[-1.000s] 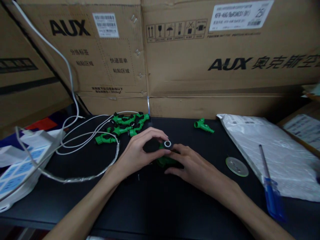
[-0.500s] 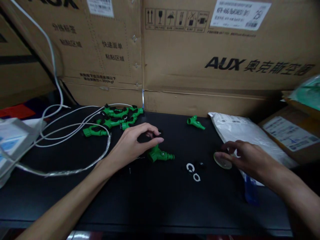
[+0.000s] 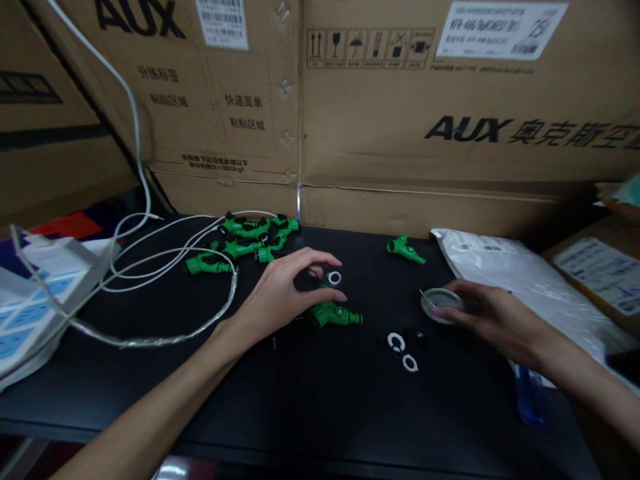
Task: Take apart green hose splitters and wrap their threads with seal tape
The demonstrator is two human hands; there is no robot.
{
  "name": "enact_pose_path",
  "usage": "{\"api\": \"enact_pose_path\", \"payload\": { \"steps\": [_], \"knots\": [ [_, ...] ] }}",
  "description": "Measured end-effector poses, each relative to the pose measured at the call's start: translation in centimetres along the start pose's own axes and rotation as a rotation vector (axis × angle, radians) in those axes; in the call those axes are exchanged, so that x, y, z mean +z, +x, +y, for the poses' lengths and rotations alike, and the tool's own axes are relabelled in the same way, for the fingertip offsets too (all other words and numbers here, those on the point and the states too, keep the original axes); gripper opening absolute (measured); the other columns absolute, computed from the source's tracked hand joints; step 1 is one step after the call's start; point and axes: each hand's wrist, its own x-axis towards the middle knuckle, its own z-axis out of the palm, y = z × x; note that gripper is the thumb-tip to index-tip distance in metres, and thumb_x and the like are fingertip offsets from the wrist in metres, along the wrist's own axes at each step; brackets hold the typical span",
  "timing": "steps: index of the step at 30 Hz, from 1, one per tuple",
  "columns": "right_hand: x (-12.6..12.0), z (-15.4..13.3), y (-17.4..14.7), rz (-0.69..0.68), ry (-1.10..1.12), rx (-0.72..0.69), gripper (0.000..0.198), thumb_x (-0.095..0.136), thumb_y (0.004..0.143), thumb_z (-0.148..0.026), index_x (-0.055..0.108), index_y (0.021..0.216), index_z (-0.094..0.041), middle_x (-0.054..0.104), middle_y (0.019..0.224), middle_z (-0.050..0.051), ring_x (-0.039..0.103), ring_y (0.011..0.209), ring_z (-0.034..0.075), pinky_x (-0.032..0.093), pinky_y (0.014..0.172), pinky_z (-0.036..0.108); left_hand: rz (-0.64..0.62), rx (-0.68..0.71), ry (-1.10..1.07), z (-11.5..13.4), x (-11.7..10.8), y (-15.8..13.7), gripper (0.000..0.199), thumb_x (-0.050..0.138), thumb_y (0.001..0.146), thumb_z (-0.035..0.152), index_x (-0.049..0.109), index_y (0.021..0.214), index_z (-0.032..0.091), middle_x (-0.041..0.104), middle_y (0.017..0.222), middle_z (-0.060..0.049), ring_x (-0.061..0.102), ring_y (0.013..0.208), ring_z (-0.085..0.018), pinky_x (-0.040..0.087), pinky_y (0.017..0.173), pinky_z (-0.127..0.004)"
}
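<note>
My left hand (image 3: 287, 287) is over the middle of the dark table, thumb and fingers apart with nothing between them. Just beyond its fingertips is a white ring (image 3: 334, 277) on a dark piece. Under the thumb lies a green Y-shaped hose connector (image 3: 335, 314), partly hidden by the hand. My right hand (image 3: 480, 310) grips a small round shallow dish (image 3: 443, 305) by its right side, with the thumb over the rim. A thin pin-like piece sticks up at the dish's left edge. Between the hands rest two white rings (image 3: 410, 363) and a small black part (image 3: 417, 337).
Several green connectors (image 3: 240, 248) with black levers lie at the back left, near a looped white cable (image 3: 175, 341). Another green connector (image 3: 405, 249) is at the back right. A white plastic parcel (image 3: 493, 257), a power strip (image 3: 55, 293) and large cardboard boxes (image 3: 370, 147) surround the table.
The left fingers have spread, and the white ring now shows beyond them. My right hand has tilted the dish so its inside shows. The view has shifted slightly left.
</note>
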Motion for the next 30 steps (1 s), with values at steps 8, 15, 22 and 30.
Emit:
{"api": "enact_pose_path", "payload": {
  "steps": [8,15,22,30],
  "knots": [
    [0.9,-9.7,2.0,-0.222,0.510,-0.192,0.025,0.080,0.087,-0.042,0.068,0.091,-0.021,0.076,0.084,0.002,0.074,0.080,0.016,0.059,0.076,0.027,0.012,0.080,0.036,0.1,0.0,0.1,0.039,0.086,0.082,0.018,0.070,0.117,0.018,0.073,0.110,-0.005,0.067,0.092,-0.015,0.057,0.081,-0.028],
    [3.8,-10.5,2.3,-0.284,0.714,-0.162,0.016,0.078,0.090,-0.034,0.071,0.091,-0.021,0.066,0.073,-0.004,0.065,0.066,0.008,0.053,0.062,0.017,-0.002,0.066,0.055,0.3,-0.1,0.1,0.043,0.081,0.087,0.022,0.070,0.128,0.017,0.075,0.115,-0.008,0.071,0.101,-0.018,0.059,0.085,-0.029],
    [4.4,-9.9,1.9,-0.369,0.827,-0.116,0.022,0.075,0.094,-0.037,0.065,0.092,-0.018,0.069,0.078,-0.002,0.064,0.063,0.007,0.052,0.059,0.018,-0.017,0.070,0.041,0.4,0.0,-0.1,0.044,0.080,0.088,0.023,0.068,0.131,0.019,0.076,0.122,-0.006,0.072,0.111,-0.015,0.057,0.098,-0.025],
    [4.1,-10.4,1.8,-0.365,0.856,-0.050,0.021,0.081,0.088,-0.033,0.068,0.091,-0.016,0.067,0.075,-0.003,0.060,0.058,0.007,0.050,0.055,0.017,0.022,-0.017,0.017,0.2,0.3,-0.4,0.041,0.086,0.082,0.025,0.068,0.118,0.021,0.079,0.106,0.000,0.076,0.091,-0.013,0.060,0.085,-0.022]
  ]
}}
